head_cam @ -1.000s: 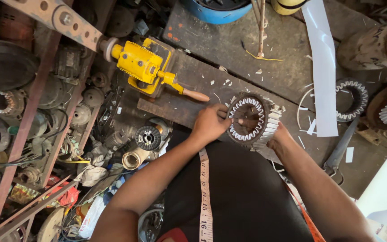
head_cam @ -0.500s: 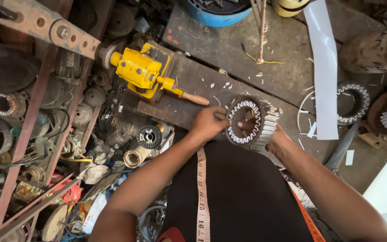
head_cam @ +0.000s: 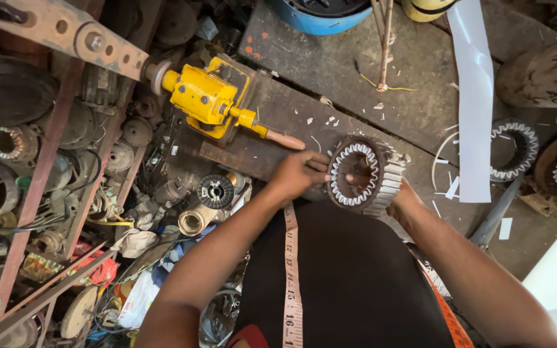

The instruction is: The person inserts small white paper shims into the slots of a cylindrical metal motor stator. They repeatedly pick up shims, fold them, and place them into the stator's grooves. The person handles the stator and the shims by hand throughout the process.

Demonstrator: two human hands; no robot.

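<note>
A round motor stator (head_cam: 363,175) with white slot liners stands tilted on the dark wooden bench (head_cam: 278,122) just in front of me. My left hand (head_cam: 298,173) touches its left rim, fingers reaching toward the slots. My right hand (head_cam: 402,193) grips the stator's lower right side and is mostly hidden behind it. A measuring tape (head_cam: 290,277) hangs down over my dark shirt.
A yellow hand-crank winding tool (head_cam: 209,96) sits at the bench's left end. A white paper strip (head_cam: 473,96) lies to the right, beside other stators (head_cam: 514,149). Motor parts and a wire spool (head_cam: 215,191) crowd the floor on the left. A blue tub (head_cam: 323,14) stands at the top.
The view has shifted slightly. My left hand has moved along the stator's left rim; the stator stays on the bench in my right hand.
</note>
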